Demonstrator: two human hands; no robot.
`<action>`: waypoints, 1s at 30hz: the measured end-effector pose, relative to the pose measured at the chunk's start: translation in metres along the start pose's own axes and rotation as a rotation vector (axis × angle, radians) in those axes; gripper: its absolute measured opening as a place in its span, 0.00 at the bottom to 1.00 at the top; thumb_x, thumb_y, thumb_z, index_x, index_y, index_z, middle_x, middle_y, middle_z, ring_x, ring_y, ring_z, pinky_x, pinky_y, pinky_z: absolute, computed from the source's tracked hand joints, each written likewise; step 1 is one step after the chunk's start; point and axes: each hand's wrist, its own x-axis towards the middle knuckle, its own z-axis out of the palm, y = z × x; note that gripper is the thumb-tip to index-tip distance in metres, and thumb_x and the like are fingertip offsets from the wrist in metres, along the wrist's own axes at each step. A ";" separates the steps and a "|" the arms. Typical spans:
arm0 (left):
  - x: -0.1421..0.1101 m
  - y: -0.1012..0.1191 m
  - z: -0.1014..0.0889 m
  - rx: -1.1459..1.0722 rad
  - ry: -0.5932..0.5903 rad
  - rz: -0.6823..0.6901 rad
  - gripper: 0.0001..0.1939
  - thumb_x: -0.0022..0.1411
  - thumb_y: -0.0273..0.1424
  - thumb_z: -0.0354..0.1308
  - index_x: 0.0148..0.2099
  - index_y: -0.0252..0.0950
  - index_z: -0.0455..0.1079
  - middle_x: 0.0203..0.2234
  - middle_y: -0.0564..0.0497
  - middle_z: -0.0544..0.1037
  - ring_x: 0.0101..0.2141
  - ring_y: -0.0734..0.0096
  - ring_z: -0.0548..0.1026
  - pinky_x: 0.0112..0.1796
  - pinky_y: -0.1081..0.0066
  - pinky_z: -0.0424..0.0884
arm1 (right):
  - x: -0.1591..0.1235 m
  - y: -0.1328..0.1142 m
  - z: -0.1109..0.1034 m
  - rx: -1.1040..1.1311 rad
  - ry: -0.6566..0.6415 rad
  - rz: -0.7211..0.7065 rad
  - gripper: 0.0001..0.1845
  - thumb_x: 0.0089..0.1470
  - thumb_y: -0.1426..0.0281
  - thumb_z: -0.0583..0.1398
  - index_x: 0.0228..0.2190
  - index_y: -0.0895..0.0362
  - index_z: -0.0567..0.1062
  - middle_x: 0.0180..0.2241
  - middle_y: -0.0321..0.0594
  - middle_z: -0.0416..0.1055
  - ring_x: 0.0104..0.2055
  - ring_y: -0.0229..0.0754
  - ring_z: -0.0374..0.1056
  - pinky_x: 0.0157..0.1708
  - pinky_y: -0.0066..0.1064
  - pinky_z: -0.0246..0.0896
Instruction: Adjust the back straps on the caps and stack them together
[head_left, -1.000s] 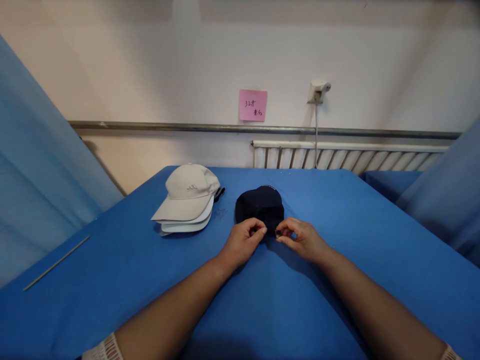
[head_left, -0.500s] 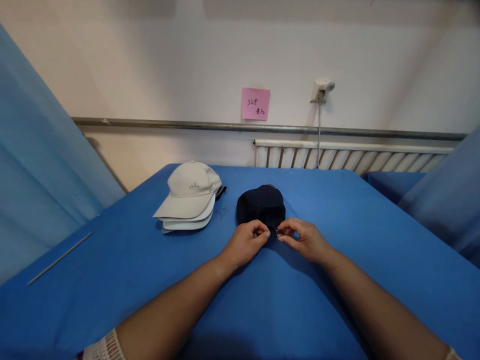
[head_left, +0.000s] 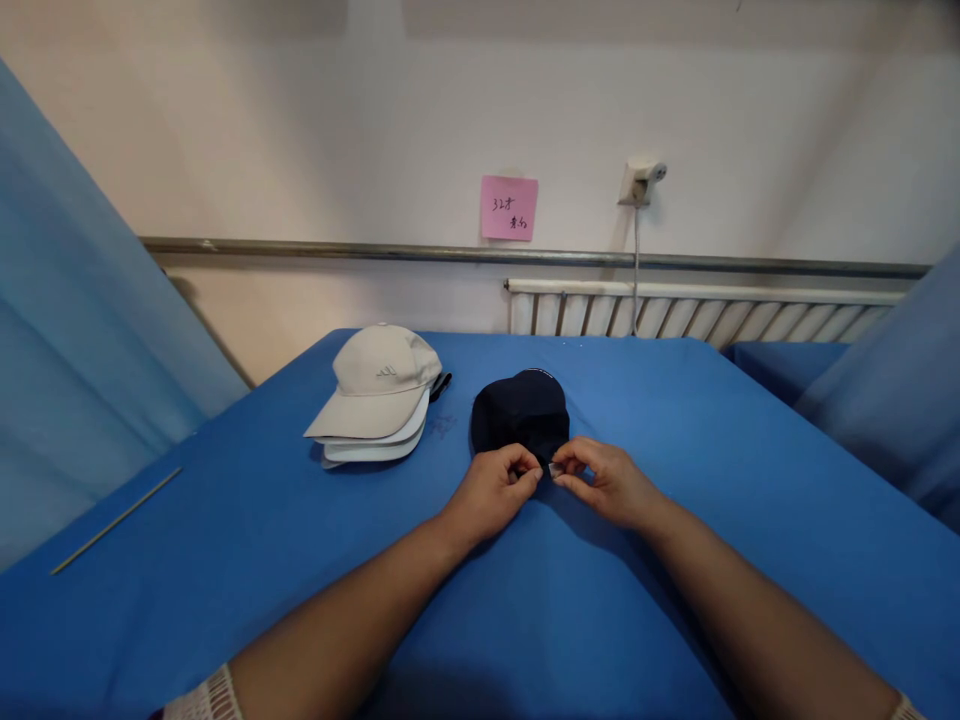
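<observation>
A dark navy baseball cap [head_left: 521,408] lies on the blue-covered table, its back edge toward me. At that near edge my left hand [head_left: 495,490] is pinched, thumb against fingertips, on what looks like the cap's strap; the strap itself is mostly hidden by the fingers. Just to the right, my right hand [head_left: 607,482] pinches a small shiny metal buckle [head_left: 555,469] between thumb and forefinger. The two hands' fingertips are a short gap apart. Left of the navy cap stands a stack of caps, with a beige cap [head_left: 382,370] on top and white brims [head_left: 379,450] beneath.
A thin stick [head_left: 116,521] lies on the left of the blue tablecloth [head_left: 262,530]. Blue curtains [head_left: 75,330] hang at both sides. Behind the table are a metal rail [head_left: 375,250], a radiator [head_left: 675,312], a wall socket [head_left: 641,183] and a pink note [head_left: 509,208].
The fingertips of both hands have come slightly closer together at the cap's back edge, and a bit more of the buckle shows. The caps have stayed in place.
</observation>
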 end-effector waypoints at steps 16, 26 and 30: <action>0.004 -0.005 0.003 -0.153 -0.003 -0.130 0.09 0.56 0.35 0.57 0.33 0.33 0.71 0.21 0.54 0.71 0.22 0.76 0.66 0.24 0.76 0.61 | 0.001 -0.003 0.000 0.021 -0.036 0.030 0.05 0.56 0.68 0.59 0.37 0.53 0.74 0.33 0.39 0.74 0.33 0.40 0.69 0.35 0.33 0.64; 0.003 -0.005 0.000 -0.153 -0.029 -0.105 0.10 0.57 0.36 0.58 0.32 0.34 0.72 0.22 0.54 0.72 0.23 0.76 0.67 0.24 0.76 0.62 | 0.001 -0.002 0.001 -0.024 -0.039 0.014 0.05 0.57 0.69 0.59 0.37 0.53 0.72 0.34 0.39 0.73 0.34 0.40 0.70 0.35 0.32 0.64; 0.003 -0.004 -0.002 -0.283 -0.092 -0.157 0.11 0.57 0.37 0.59 0.33 0.34 0.70 0.21 0.56 0.70 0.20 0.79 0.66 0.22 0.77 0.62 | 0.001 -0.003 0.000 0.001 -0.027 0.015 0.05 0.56 0.70 0.59 0.37 0.53 0.72 0.33 0.38 0.73 0.33 0.40 0.69 0.34 0.32 0.63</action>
